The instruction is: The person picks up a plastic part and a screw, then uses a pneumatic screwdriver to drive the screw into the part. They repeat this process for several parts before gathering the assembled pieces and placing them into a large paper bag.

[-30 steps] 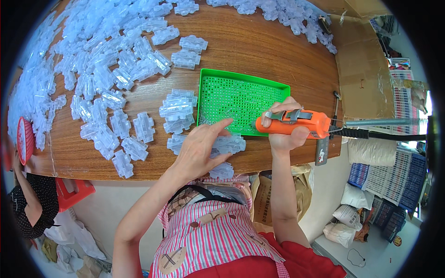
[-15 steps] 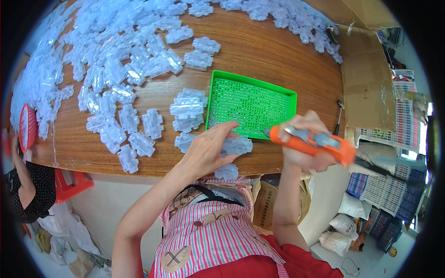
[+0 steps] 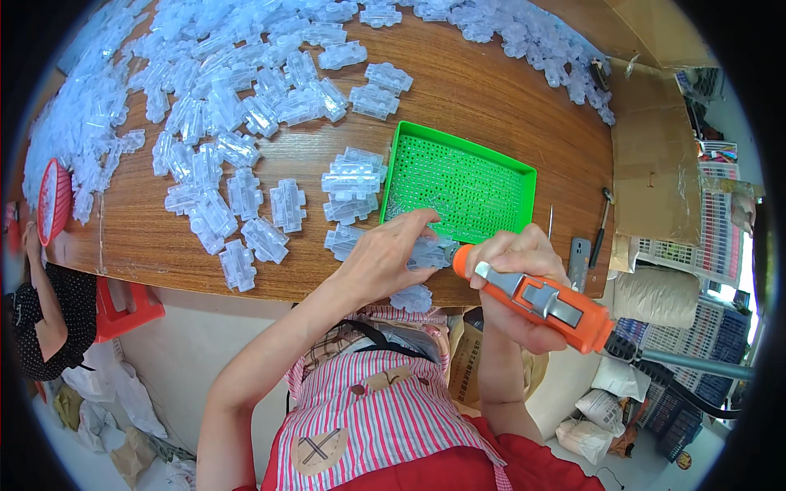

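Just in front of the green tray [image 3: 491,163], the left hand [image 3: 383,258] holds a clear plastic part [image 3: 427,252] between thumb and fingers; the right hand [image 3: 524,266] wraps an orange screwdriver [image 3: 550,306], tip at the part. Loose pieces [image 3: 352,183] lie left of the tray.

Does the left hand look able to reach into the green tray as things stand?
Likely yes: the left hand is at the near side of the green tray, whose open top looks unobstructed. The hand seems to hold a clear plastic part, though, so it may need to let go first.
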`<action>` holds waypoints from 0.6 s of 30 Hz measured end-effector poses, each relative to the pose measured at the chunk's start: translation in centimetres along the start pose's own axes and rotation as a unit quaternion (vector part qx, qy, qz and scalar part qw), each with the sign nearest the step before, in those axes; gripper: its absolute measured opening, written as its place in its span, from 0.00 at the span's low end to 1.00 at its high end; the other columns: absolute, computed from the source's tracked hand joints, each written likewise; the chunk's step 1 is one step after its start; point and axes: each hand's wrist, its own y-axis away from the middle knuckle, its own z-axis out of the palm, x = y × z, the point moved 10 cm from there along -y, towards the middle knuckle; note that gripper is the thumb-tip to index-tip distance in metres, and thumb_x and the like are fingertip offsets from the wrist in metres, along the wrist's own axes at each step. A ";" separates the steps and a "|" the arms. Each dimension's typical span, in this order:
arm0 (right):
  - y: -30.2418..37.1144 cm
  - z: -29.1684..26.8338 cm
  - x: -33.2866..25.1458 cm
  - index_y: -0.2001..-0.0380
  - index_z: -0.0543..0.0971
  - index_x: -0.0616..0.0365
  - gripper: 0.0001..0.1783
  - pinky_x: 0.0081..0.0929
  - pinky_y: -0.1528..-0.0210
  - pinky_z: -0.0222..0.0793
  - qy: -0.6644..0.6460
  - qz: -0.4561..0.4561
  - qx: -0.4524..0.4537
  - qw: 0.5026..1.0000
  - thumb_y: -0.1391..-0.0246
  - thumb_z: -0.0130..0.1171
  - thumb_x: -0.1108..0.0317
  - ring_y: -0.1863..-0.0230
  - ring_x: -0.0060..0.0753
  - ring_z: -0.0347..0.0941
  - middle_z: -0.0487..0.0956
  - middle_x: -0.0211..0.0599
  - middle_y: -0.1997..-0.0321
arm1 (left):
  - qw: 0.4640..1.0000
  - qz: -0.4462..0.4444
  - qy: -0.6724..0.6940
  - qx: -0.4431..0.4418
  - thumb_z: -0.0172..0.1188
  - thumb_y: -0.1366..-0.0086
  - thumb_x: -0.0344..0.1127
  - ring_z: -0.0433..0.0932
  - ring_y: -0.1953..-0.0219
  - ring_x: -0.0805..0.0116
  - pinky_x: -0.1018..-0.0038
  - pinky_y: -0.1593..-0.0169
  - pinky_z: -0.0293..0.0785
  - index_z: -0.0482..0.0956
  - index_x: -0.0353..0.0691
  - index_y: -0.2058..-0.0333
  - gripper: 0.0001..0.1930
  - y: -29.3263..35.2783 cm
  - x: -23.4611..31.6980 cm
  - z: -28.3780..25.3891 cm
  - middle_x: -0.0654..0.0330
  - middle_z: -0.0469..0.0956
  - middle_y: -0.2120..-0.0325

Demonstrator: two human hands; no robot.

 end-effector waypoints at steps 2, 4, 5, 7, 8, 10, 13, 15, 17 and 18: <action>0.3 1.0 -0.1 0.62 0.74 0.72 0.44 0.31 0.75 0.69 0.036 -0.026 -0.071 0.997 0.48 0.54 0.30 0.74 0.36 0.73 0.67 0.39 0.71 | 1.000 -0.005 0.003 0.000 0.72 0.54 0.33 0.77 0.51 0.54 0.63 0.51 0.75 0.63 0.40 0.45 0.37 0.0 -0.1 0.0 0.53 0.77 0.55; 0.3 2.0 -0.2 0.63 0.75 0.71 0.36 0.30 0.75 0.69 0.073 -0.003 -0.065 0.995 0.47 0.57 0.40 0.74 0.35 0.73 0.67 0.39 0.72 | 1.000 -0.004 0.004 -0.002 0.71 0.53 0.34 0.77 0.52 0.54 0.63 0.51 0.75 0.64 0.39 0.46 0.35 -0.1 0.1 -0.1 0.52 0.77 0.55; 0.3 2.1 0.0 0.64 0.75 0.69 0.27 0.30 0.75 0.68 0.110 0.018 -0.058 0.992 0.45 0.60 0.49 0.75 0.34 0.73 0.66 0.38 0.73 | 1.000 -0.006 0.005 0.000 0.71 0.53 0.34 0.77 0.52 0.54 0.63 0.51 0.75 0.64 0.39 0.46 0.35 -0.2 0.1 -0.2 0.52 0.77 0.55; 0.3 2.5 0.2 0.65 0.76 0.66 0.10 0.28 0.75 0.67 0.103 -0.013 -0.082 0.991 0.49 0.60 0.70 0.76 0.33 0.72 0.66 0.36 0.75 | 1.000 0.015 0.011 0.004 0.69 0.53 0.30 0.77 0.53 0.50 0.61 0.53 0.75 0.64 0.38 0.48 0.33 -0.3 0.5 -0.4 0.52 0.77 0.60; 0.5 2.6 0.2 0.66 0.76 0.66 0.08 0.28 0.75 0.67 0.125 -0.015 -0.086 0.988 0.49 0.60 0.74 0.77 0.32 0.72 0.66 0.35 0.75 | 1.000 0.014 0.010 0.007 0.69 0.53 0.30 0.77 0.53 0.50 0.61 0.53 0.75 0.64 0.38 0.48 0.33 -0.4 0.4 -0.5 0.52 0.77 0.60; 0.6 2.8 0.2 0.66 0.76 0.65 0.07 0.27 0.75 0.67 0.145 -0.022 -0.094 0.985 0.50 0.60 0.77 0.77 0.32 0.72 0.66 0.34 0.76 | 0.998 0.052 0.015 0.023 0.68 0.53 0.30 0.77 0.54 0.50 0.61 0.54 0.75 0.65 0.37 0.48 0.32 -0.3 1.0 -0.7 0.51 0.77 0.60; 0.5 2.6 0.3 0.66 0.76 0.67 0.15 0.28 0.77 0.68 0.150 -0.032 -0.083 0.985 0.46 0.63 0.64 0.79 0.31 0.72 0.66 0.33 0.76 | 0.998 0.052 0.018 0.025 0.68 0.53 0.30 0.77 0.54 0.51 0.62 0.54 0.75 0.65 0.37 0.49 0.32 -0.2 1.1 -0.7 0.51 0.77 0.59; 0.2 2.6 0.5 0.67 0.76 0.69 0.24 0.28 0.79 0.69 0.142 -0.054 -0.097 0.984 0.46 0.62 0.52 0.79 0.31 0.72 0.66 0.34 0.75 | 0.998 0.051 0.014 0.026 0.69 0.50 0.34 0.78 0.54 0.53 0.63 0.54 0.75 0.67 0.36 0.49 0.30 -0.1 0.9 -0.7 0.50 0.76 0.59; -0.3 2.4 0.6 0.68 0.75 0.72 0.41 0.28 0.81 0.70 0.113 -0.041 -0.071 0.990 0.50 0.57 0.32 0.80 0.32 0.71 0.67 0.35 0.74 | 0.999 0.045 -0.009 0.014 0.70 0.50 0.35 0.77 0.54 0.52 0.63 0.54 0.75 0.67 0.36 0.49 0.30 0.3 0.7 -0.4 0.51 0.76 0.59; -0.5 1.8 1.0 0.69 0.75 0.73 0.49 0.28 0.82 0.70 0.088 -0.010 -0.035 0.995 0.53 0.53 0.24 0.81 0.32 0.71 0.67 0.36 0.74 | 0.997 0.055 -0.048 0.008 0.69 0.50 0.36 0.76 0.54 0.51 0.61 0.50 0.74 0.68 0.38 0.49 0.30 0.4 1.0 -0.3 0.51 0.76 0.59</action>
